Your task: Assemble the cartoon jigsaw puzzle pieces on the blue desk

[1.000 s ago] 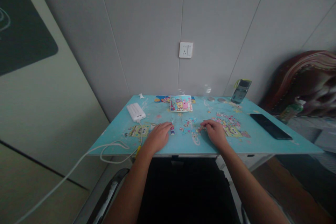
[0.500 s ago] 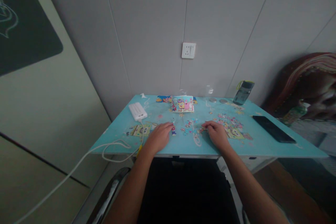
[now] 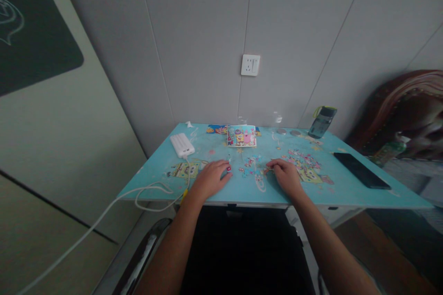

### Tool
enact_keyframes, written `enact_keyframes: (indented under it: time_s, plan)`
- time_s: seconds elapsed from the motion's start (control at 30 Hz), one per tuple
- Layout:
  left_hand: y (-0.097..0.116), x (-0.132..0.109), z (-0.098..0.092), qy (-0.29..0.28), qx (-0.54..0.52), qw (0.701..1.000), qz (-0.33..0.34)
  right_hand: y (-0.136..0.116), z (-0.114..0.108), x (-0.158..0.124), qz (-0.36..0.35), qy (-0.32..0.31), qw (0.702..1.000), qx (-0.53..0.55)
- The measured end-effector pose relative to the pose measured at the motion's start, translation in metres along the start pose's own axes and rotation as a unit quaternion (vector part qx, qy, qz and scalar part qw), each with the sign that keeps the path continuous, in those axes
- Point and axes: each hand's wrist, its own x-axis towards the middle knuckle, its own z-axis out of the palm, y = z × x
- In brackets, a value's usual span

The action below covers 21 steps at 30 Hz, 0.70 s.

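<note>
My left hand (image 3: pixel 212 179) rests on the blue table, thumb and fingertips closed around a small joined strip of jigsaw pieces (image 3: pixel 229 168) with red on it; part of the strip is hidden by the thumb. Across from it, my right hand (image 3: pixel 286 176) lies with curled fingers on a jigsaw piece (image 3: pixel 266 171), mostly covered by the fingertips. Between the hands are several loose light-blue jigsaw pieces (image 3: pixel 249 166). Behind them a colourful cartoon picture card (image 3: pixel 241 137) leans upright. More colourful pieces (image 3: pixel 304 161) are spread beyond my right hand.
A white power bank (image 3: pixel 182 145) with a white cable (image 3: pixel 152 188) is at the left. On the right are a black tablet-like slab (image 3: pixel 361 170) and a dark water bottle (image 3: pixel 322 122). A clear bottle (image 3: pixel 278 120) stands near the wall, below and right of a socket (image 3: pixel 250 65).
My left thumb has moved over the lower end of the strip, closing on it. My right hand has hardly moved. The view has shifted slightly.
</note>
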Motion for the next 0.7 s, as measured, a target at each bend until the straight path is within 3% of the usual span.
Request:
enact_keyframes:
  time_s: [0.7]
  plan:
    - [0.0048,-0.0005,-0.004,0.007,0.0,1.0,-0.007,0.0,0.0003,0.0002,-0.007,0.006,1.0,0.013]
